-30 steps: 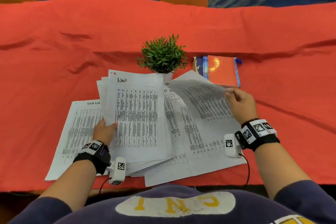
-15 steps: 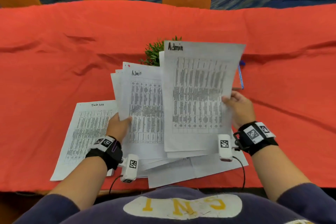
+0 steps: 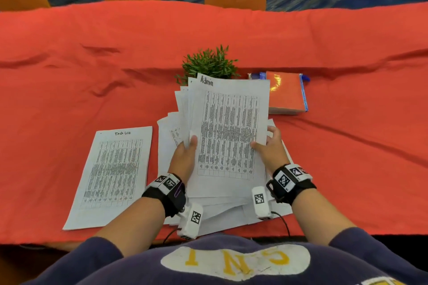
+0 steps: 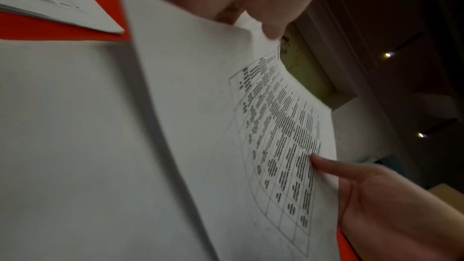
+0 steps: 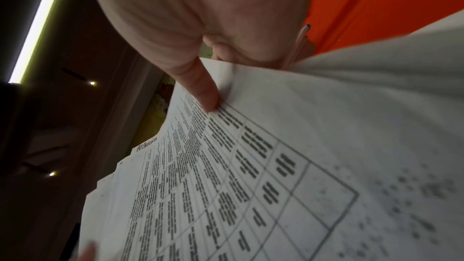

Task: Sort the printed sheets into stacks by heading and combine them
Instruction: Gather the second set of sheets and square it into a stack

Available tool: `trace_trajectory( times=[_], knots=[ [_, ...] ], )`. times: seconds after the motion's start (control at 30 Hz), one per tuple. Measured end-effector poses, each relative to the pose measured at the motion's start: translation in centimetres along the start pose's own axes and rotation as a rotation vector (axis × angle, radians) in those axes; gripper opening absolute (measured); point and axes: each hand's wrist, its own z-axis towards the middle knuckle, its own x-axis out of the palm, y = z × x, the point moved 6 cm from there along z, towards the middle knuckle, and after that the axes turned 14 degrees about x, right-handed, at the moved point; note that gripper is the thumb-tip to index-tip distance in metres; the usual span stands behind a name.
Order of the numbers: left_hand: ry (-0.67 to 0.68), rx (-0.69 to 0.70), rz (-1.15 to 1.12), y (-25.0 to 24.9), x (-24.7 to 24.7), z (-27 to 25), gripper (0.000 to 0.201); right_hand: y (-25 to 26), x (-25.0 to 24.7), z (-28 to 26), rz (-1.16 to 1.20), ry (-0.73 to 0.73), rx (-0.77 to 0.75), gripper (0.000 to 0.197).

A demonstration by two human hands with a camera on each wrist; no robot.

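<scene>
Your counter (image 3: 69, 65) wears a matt red cloth, wrinkled in soft folds. The Admin sheets (image 3: 231, 134) you hold are thin matt white paper with black print, flexing where your fingers (image 5: 200, 90) pinch them. At 9 o'clock from them the Task List stack (image 3: 115, 173) is the same flat, dull paper. At 1 o'clock lies an orange book (image 3: 286, 92) with a glossy cover that catches a highlight. At 12 o'clock the plant (image 3: 208, 65) has stiff green leaves.
</scene>
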Motion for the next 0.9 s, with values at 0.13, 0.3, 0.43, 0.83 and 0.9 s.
trace_trajectory(
  times=[0.13, 0.3, 0.43, 0.83, 0.9],
  knots=[
    [-0.016, 0.098, 0.087, -0.9, 0.1, 0.4, 0.031, 2.4, -0.3, -1.0, -0.112, -0.021, -0.138, 0.038],
    [-0.064, 0.168, 0.043, -2.0, -0.1, 0.8, 0.030, 4.7, -0.2, -2.5, -0.083, 0.004, -0.241, 0.039],
    [-0.093, 0.261, -0.059, -3.7, -0.4, 0.0, 0.036, 4.9, 0.4, -3.5, -0.044, 0.076, -0.242, 0.034],
    [-0.178, 0.312, -0.190, -5.6, -0.4, 0.4, 0.025, 5.0, 0.9, -3.2, 0.036, 0.138, -0.212, 0.031],
    [-0.192, 0.347, -0.221, -6.1, -0.9, 0.3, 0.033, 5.4, 0.6, -3.5, 0.060, 0.169, -0.229, 0.040]
  ],
)
